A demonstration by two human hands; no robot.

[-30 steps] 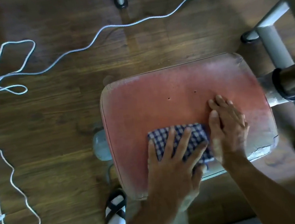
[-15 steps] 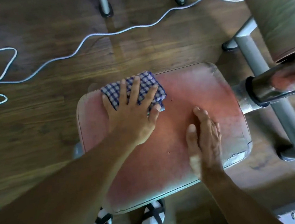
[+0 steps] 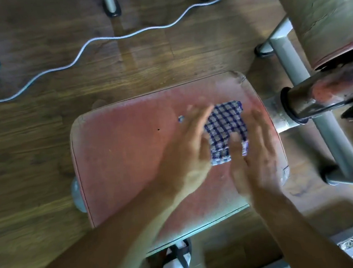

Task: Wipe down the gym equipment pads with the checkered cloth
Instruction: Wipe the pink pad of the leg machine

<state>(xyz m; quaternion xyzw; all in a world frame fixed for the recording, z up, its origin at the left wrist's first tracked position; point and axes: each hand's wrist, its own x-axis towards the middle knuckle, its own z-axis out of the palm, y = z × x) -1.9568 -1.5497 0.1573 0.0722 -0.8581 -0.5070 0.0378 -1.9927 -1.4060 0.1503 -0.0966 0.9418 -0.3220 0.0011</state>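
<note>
A worn red seat pad (image 3: 126, 159) fills the middle of the view. The blue and white checkered cloth (image 3: 226, 127) lies folded on the pad's far right part. My left hand (image 3: 189, 149) is blurred, fingers straight, lying over the cloth's left edge. My right hand (image 3: 256, 152) lies flat on the pad at the cloth's right side, its thumb on the cloth's near edge. A second, brownish roller pad (image 3: 321, 14) stands at the upper right.
Grey metal frame tubes (image 3: 309, 105) and a dark cylinder (image 3: 317, 98) run along the right of the seat. A white cord (image 3: 120, 36) snakes over the wooden floor beyond it. My sandalled foot (image 3: 176, 264) shows under the pad's near edge.
My left hand has swept the cloth from the pad's far left corner across to its far right part. My right hand has shifted a little forward beside the cloth.
</note>
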